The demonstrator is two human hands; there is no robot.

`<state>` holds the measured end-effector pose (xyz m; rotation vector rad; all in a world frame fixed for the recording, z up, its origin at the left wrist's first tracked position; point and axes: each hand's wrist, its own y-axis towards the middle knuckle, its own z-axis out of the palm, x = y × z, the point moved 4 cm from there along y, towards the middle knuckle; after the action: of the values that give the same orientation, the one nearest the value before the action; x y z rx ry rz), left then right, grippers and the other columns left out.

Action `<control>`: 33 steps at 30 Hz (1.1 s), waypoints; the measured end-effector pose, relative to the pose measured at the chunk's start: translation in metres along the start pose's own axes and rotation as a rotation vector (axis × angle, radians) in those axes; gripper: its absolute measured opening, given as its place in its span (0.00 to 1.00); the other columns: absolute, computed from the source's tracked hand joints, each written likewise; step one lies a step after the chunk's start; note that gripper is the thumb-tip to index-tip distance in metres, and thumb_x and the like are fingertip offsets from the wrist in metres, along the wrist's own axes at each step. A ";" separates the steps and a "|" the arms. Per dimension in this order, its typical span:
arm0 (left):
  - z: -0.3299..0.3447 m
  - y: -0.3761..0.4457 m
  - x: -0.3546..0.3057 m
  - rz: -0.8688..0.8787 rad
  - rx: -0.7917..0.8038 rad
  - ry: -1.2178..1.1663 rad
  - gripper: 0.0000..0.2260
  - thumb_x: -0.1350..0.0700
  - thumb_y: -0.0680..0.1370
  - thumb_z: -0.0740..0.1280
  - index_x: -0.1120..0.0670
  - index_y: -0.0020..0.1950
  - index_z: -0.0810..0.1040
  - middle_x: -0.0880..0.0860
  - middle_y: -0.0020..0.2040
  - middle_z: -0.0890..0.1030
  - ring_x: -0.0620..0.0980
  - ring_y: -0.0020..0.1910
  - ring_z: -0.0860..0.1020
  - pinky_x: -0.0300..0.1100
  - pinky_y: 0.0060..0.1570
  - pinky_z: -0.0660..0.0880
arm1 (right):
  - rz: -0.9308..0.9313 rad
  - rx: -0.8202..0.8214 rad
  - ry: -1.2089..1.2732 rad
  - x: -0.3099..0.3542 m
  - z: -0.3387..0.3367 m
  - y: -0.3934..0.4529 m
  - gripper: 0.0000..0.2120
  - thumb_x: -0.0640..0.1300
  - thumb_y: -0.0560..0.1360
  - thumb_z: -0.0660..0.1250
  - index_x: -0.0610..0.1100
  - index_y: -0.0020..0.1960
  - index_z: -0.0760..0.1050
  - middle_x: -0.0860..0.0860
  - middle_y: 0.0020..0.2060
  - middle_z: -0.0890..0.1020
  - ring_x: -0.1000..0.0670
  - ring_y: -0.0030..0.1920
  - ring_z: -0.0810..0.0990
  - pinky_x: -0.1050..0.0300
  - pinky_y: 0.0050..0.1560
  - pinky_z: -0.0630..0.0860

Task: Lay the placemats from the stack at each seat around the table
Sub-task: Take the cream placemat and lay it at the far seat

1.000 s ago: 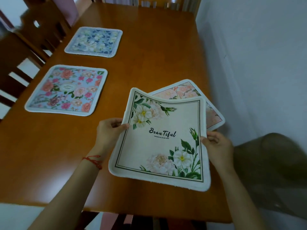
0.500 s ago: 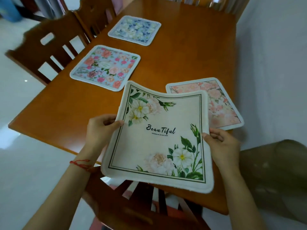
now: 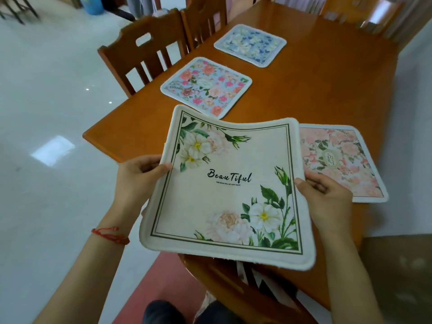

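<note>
I hold a cream placemat (image 3: 230,190) printed with white flowers and the word "Beautiful" above the near end of the wooden table (image 3: 327,90). My left hand (image 3: 138,181) grips its left edge and my right hand (image 3: 327,202) grips its right edge. A pink floral placemat (image 3: 341,160) lies flat on the table just right of it, partly hidden by the held one. A light-blue placemat with pink roses (image 3: 207,86) and a blue floral placemat (image 3: 250,44) lie along the table's left side.
Two wooden chairs (image 3: 145,52) stand at the table's left side, and another chair back (image 3: 245,291) is under the held mat at the near end. More chairs (image 3: 364,17) are at the far end. A white wall (image 3: 416,113) runs along the right.
The view has swung left and back from the table. The held mat now hangs over the near chair and the table's near end, and the pink mat shows more to its right.
</note>
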<state>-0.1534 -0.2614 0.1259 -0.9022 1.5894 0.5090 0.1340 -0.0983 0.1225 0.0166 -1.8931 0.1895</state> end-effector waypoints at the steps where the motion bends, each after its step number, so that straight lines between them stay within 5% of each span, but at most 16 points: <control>1: -0.010 -0.001 0.002 -0.004 -0.015 -0.011 0.05 0.61 0.72 0.71 0.52 0.45 0.81 0.38 0.31 0.82 0.37 0.31 0.80 0.28 0.30 0.75 | -0.007 0.015 0.003 0.003 0.006 -0.004 0.12 0.38 0.70 0.71 0.42 0.53 0.79 0.47 0.42 0.83 0.44 0.46 0.82 0.49 0.52 0.78; 6: -0.061 -0.010 0.012 -0.021 -0.098 -0.060 0.06 0.61 0.72 0.71 0.50 0.43 0.82 0.40 0.31 0.83 0.39 0.31 0.80 0.29 0.30 0.75 | -0.050 0.072 0.019 0.021 0.040 -0.025 0.12 0.37 0.70 0.71 0.44 0.53 0.79 0.52 0.38 0.82 0.61 0.34 0.80 0.67 0.42 0.79; 10: -0.107 -0.019 0.022 -0.034 -0.175 -0.081 0.05 0.61 0.72 0.71 0.51 0.44 0.82 0.41 0.31 0.82 0.39 0.30 0.80 0.29 0.28 0.73 | -0.089 0.134 0.006 0.038 0.077 -0.047 0.13 0.37 0.70 0.71 0.46 0.53 0.78 0.53 0.37 0.81 0.62 0.32 0.79 0.72 0.36 0.76; 20: -0.244 -0.049 0.071 -0.104 -0.395 -0.123 0.07 0.63 0.71 0.71 0.51 0.41 0.82 0.41 0.30 0.82 0.38 0.30 0.79 0.28 0.30 0.73 | -0.123 0.376 -0.075 0.070 0.200 -0.117 0.11 0.37 0.71 0.70 0.47 0.51 0.79 0.50 0.41 0.83 0.50 0.39 0.82 0.56 0.39 0.79; 33: -0.406 -0.097 0.139 -0.249 -0.718 -0.161 0.09 0.62 0.71 0.71 0.48 0.38 0.81 0.42 0.30 0.82 0.39 0.31 0.80 0.30 0.32 0.76 | -0.250 0.699 -0.151 0.090 0.373 -0.216 0.13 0.37 0.71 0.69 0.44 0.55 0.77 0.49 0.43 0.82 0.49 0.41 0.81 0.58 0.39 0.81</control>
<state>-0.3343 -0.6612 0.0988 -1.5271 1.1227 0.9736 -0.2224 -0.3562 0.1172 0.7528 -1.8653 0.6820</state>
